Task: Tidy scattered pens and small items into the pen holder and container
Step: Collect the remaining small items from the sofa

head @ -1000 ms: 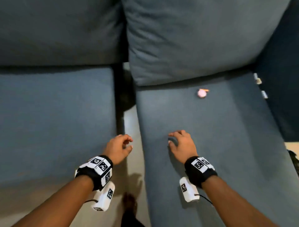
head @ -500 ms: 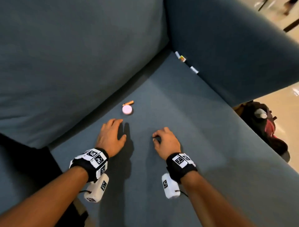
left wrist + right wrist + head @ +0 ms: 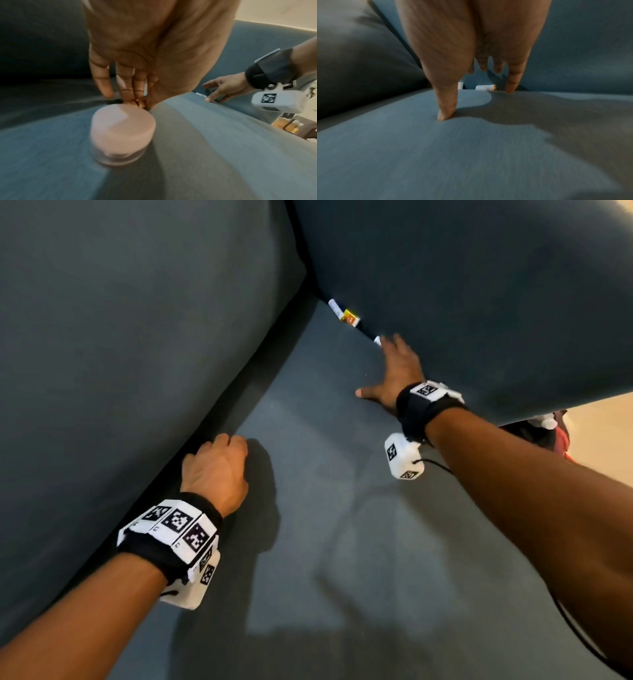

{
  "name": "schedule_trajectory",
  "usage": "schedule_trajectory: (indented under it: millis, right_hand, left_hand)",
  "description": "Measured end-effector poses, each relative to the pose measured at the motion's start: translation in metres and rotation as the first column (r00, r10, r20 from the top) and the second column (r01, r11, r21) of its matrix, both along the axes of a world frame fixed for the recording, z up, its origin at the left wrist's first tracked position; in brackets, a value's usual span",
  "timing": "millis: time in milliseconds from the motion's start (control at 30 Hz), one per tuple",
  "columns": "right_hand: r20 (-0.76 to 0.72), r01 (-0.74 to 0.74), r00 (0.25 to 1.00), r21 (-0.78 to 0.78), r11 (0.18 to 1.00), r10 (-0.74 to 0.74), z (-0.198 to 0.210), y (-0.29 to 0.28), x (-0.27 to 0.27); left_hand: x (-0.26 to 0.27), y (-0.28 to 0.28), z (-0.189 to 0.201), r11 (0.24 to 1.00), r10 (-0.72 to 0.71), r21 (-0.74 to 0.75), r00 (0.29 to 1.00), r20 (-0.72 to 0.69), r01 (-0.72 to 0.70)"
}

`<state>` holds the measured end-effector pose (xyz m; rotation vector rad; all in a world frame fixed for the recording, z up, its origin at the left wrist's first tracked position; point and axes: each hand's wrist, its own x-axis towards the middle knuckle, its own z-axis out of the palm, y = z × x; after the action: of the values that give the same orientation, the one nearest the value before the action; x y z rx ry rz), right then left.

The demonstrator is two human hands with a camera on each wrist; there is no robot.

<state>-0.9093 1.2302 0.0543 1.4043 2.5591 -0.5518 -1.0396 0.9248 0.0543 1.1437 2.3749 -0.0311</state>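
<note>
My left hand (image 3: 219, 460) is knuckles-up at the crease under the back cushion. In the left wrist view its fingertips (image 3: 135, 103) bunch against the thumb just behind a pink round jar (image 3: 122, 134) standing on the seat. Whatever they touch is hidden, and the jar itself is not gripped. My right hand (image 3: 383, 361) lies spread on the seat by the armrest crease, holding nothing. Its fingertips are next to a small white piece (image 3: 376, 340). Further along the crease lie a white stick (image 3: 335, 307) and a yellow-ended piece (image 3: 351, 318). The right wrist view shows a white cylinder (image 3: 485, 87).
The blue sofa seat (image 3: 325, 508) stretches between my hands. The back cushion (image 3: 137, 337) rises at left and the armrest (image 3: 479, 285) at right. A dark bag (image 3: 544, 433) sits on the floor past the armrest. No pen holder or container is in view.
My view swung right and closer. The left hand moved forward over the pink jar and curled. The right hand reached far right to the armrest crease and spread flat.
</note>
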Motion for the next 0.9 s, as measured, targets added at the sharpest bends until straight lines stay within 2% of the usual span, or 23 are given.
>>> schedule_trajectory:
  millis: [100, 167, 300, 500, 667, 733, 800, 900]
  right_hand:
    - [0.068, 0.004, 0.998, -0.059, 0.998, 0.000, 0.002, 0.023, -0.012]
    - [0.109, 0.026, 0.994, -0.118, 0.993, -0.013, -0.002, 0.032, -0.018]
    - [0.135, 0.103, 0.988, -0.273, 0.956, -0.068, -0.012, 0.047, -0.022]
    - [0.124, 0.124, 0.989, -0.392, 0.911, -0.082, -0.015, 0.052, -0.021]
    - [0.133, 0.085, 0.990, -0.327, 0.941, -0.043, -0.014, 0.047, -0.022]
    - [0.149, -0.013, 0.988, -0.234, 0.972, 0.049, -0.006, 0.045, -0.030]
    - [0.106, -0.173, 0.977, -0.110, 0.979, 0.185, 0.003, 0.043, -0.042]
    - [0.001, -0.313, 0.950, 0.003, 0.950, 0.313, 0.012, 0.047, -0.077]
  left_hand:
    - [-0.003, 0.019, -0.002, 0.991, 0.001, 0.133, 0.970, 0.241, -0.034]
    - [-0.004, 0.033, -0.002, 0.975, 0.001, 0.207, 0.940, 0.340, -0.076]
    - [-0.004, 0.059, -0.003, 0.957, -0.028, 0.275, 0.920, 0.390, -0.087]
    - [-0.006, 0.081, 0.000, 0.980, -0.033, 0.191, 0.905, 0.425, -0.053]
    - [-0.021, 0.105, -0.009, 0.966, 0.072, 0.207, 0.930, 0.361, -0.155]
    - [-0.023, 0.118, -0.011, 0.970, 0.111, 0.179, 0.951, 0.289, -0.167]
    - [-0.025, 0.130, -0.010, 0.979, 0.136, 0.118, 0.968, 0.213, -0.164]
    - [-0.035, 0.148, -0.012, 0.977, 0.198, 0.027, 0.942, 0.271, -0.213]
